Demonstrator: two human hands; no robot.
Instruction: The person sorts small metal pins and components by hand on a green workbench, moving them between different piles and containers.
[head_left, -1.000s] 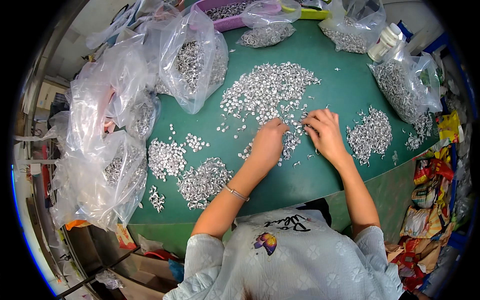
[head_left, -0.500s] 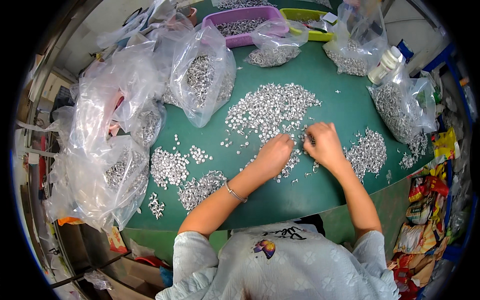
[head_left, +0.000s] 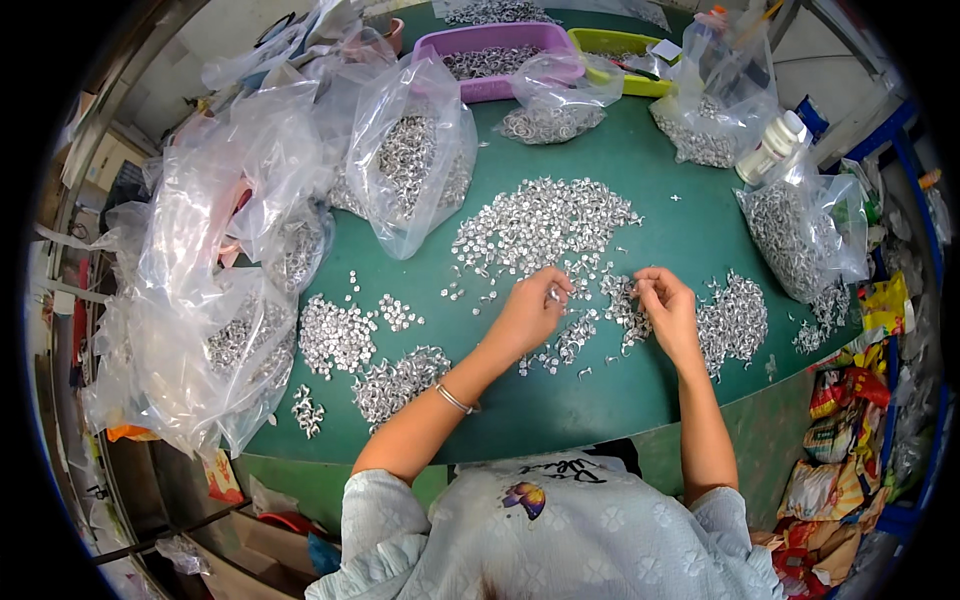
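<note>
Small silvery metal parts, some with a curved hook shape, lie in a large pile (head_left: 545,222) beyond my hands. My left hand (head_left: 533,312) is closed at the near edge of that pile, with a small metal part (head_left: 555,293) showing at its fingertips. Thumb and forefinger of my right hand (head_left: 670,310) are pinched together; whatever is between them is too small to make out. Just left of its fingertips lies a small heap of the parts (head_left: 628,318). A looser scatter (head_left: 572,338) lies between the hands, nearer to me.
More piles sit at left (head_left: 338,335), by my left forearm (head_left: 400,380), and right of my right hand (head_left: 732,320). Filled clear bags (head_left: 405,165) line the left side. Along the back are a purple tray (head_left: 430,45) and a green tray (head_left: 600,40); a white bottle (head_left: 770,150) stands back right.
My right hand has moved slightly nearer to me and uncovered the small heap beside it. My left hand has drawn back to the left, away from the scattered parts.
</note>
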